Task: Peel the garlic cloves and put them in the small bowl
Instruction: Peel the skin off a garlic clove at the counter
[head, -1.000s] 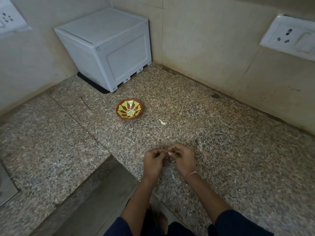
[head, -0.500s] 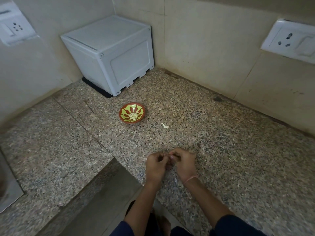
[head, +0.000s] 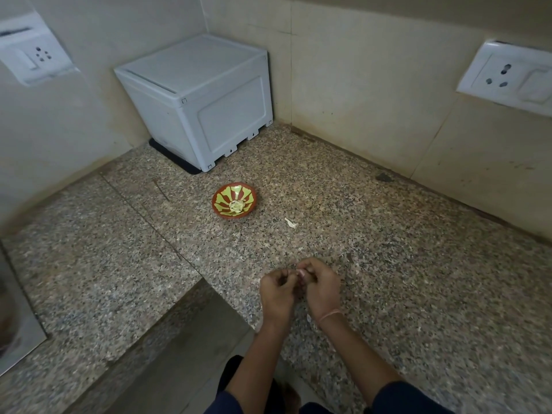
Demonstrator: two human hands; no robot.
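- bowl [head: 219,201]: up the counter [head: 388,264], well apart from the 2 hands, peeled garlic [head: 236,206] inside.
- left hand [head: 277,291]: fingers curled, pinching the clove [head: 299,272], which is mostly hidden. Best to hold it steady.
- right hand [head: 324,289]: curled, fingertips on the same clove. Nail should lift the loose skin and strip it lengthwise without crushing.
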